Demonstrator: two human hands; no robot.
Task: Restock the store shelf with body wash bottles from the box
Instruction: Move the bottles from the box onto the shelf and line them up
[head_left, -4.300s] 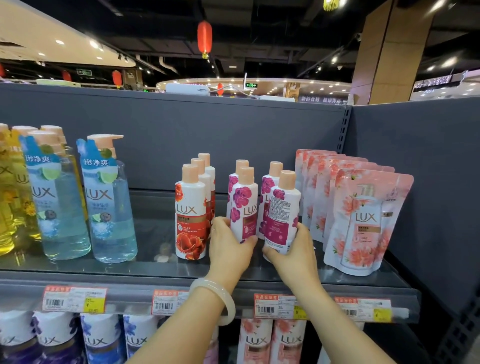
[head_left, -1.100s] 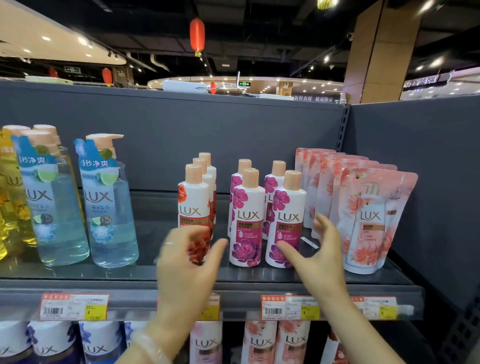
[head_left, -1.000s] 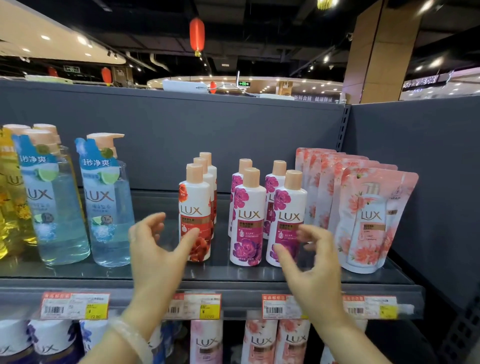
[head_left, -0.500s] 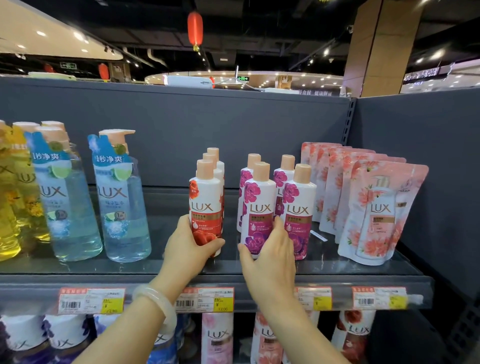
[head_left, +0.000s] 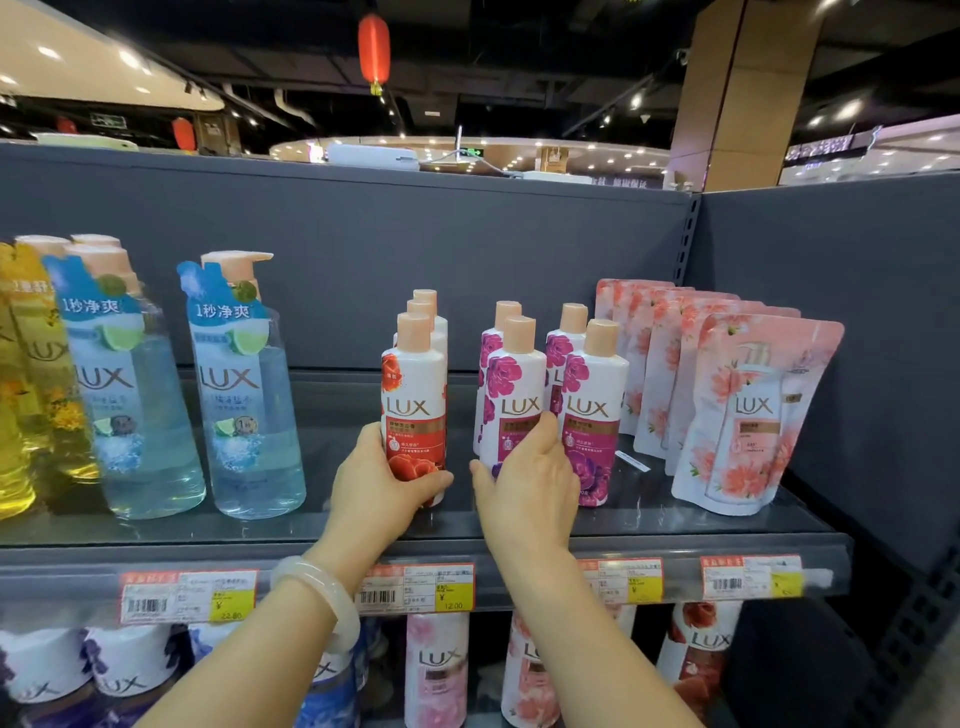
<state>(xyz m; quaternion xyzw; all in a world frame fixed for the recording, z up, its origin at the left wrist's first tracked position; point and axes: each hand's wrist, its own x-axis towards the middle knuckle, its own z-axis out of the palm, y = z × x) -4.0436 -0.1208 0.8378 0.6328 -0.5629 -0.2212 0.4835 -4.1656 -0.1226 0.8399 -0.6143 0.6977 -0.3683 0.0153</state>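
Red-flower bottle: LUX
Purple-flower bottles: LUX
Blue pump bottles: LUX, tag 1秒净爽
Pink refill pouch: LUX
Price tags: ¥12.00; left one 22.80

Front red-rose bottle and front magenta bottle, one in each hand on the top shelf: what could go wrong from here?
1. The left hand grips the red-rose bottle low, near its base; sliding it could tip the tall bottle back into the two bottles lined up behind it.
2. The right hand holds the front magenta bottle close beside its neighbour; a sideways nudge might topple it toward the refill pouches.
3. Both bottles stand near the shelf edge; pulling forward risks a drop.
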